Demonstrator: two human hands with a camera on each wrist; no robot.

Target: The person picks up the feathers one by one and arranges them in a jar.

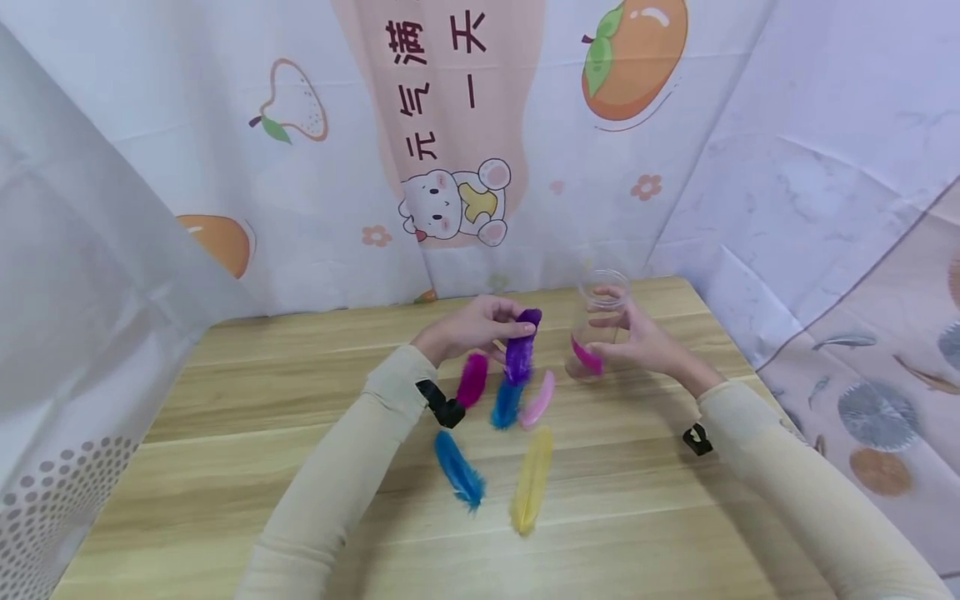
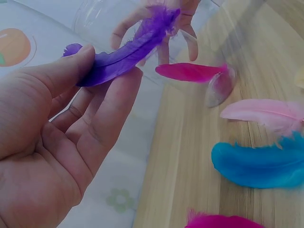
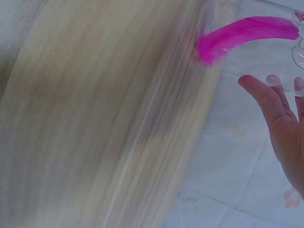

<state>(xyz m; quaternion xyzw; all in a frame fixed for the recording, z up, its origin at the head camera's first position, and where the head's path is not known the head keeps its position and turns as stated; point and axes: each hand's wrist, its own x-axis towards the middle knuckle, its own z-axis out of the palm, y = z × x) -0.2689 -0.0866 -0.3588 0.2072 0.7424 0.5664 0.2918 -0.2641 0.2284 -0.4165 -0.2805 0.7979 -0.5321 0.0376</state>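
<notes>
My left hand [image 1: 474, 325] pinches a purple feather [image 1: 519, 357] between thumb and fingers, above the table; the left wrist view shows the feather [image 2: 126, 59] lying across the fingertips. To its right, my right hand [image 1: 641, 337] holds a clear jar [image 1: 579, 321] around its side. Inside the jar a bright pink feather [image 3: 249, 34] leans against the wall. Under the left hand lie a magenta feather [image 1: 472, 379], a blue feather [image 1: 507, 406] partly covered by the purple one, and a pale pink feather [image 1: 538, 402].
Nearer the front of the wooden table [image 1: 262, 467] lie another blue feather [image 1: 458, 468] and a yellow feather [image 1: 531, 483]. A printed curtain [image 1: 315, 208] hangs along the table's back edge. Black straps [image 1: 442, 406] are on both wrists.
</notes>
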